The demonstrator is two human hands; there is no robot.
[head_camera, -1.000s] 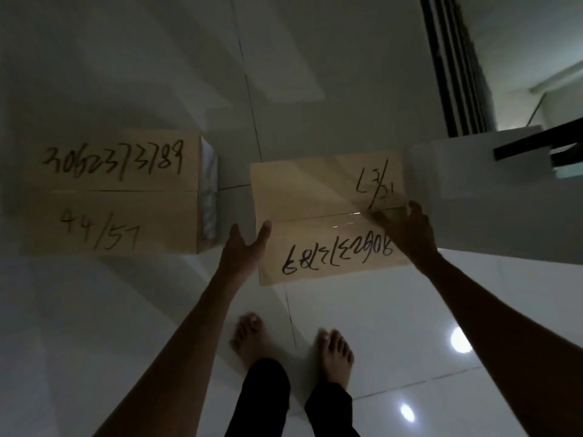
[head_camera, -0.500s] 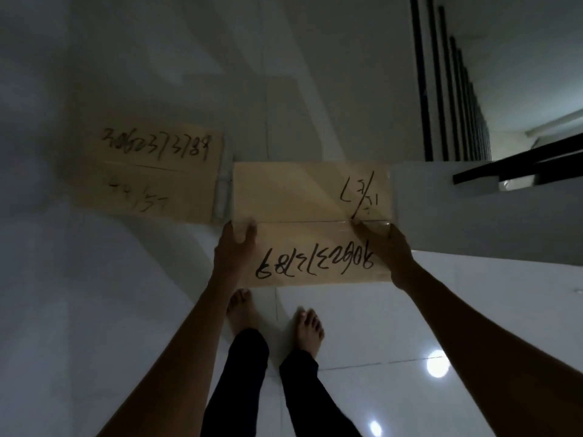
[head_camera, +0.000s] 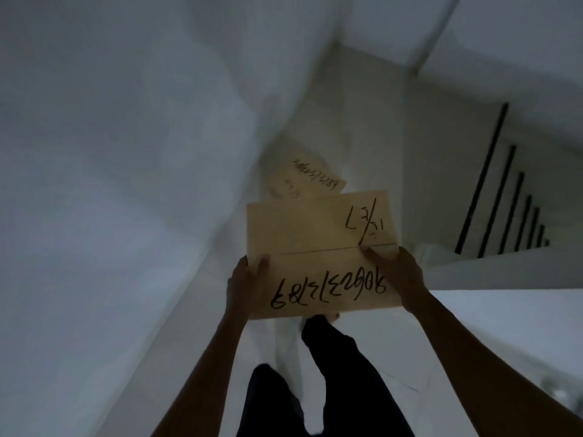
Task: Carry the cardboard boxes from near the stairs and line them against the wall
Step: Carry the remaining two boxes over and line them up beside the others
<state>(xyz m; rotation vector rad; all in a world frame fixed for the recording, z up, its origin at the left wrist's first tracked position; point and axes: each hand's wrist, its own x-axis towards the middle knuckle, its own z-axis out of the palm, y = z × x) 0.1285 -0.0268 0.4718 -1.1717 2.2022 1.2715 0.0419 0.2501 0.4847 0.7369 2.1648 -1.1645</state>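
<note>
I hold a tan cardboard box [head_camera: 318, 228] with black handwritten numbers on its top, lifted off the floor in front of my body. My left hand [head_camera: 244, 283] grips its left edge with the thumb on top. My right hand [head_camera: 399, 275] grips the right edge the same way. A second cardboard box [head_camera: 303, 178] with similar writing rests on the floor beyond, beside the white wall [head_camera: 110, 184]; the held box hides its near edge.
White stair steps [head_camera: 489, 272] and a dark railing with black balusters [head_camera: 501, 197] rise at the right. Glossy white floor tiles [head_camera: 394, 389] lie beneath my dark trouser legs [head_camera: 331, 373]. The room is dim.
Both hands closed on the box's sides and lifted it off the floor. My view swung left toward the wall, so the other box now lies further ahead.
</note>
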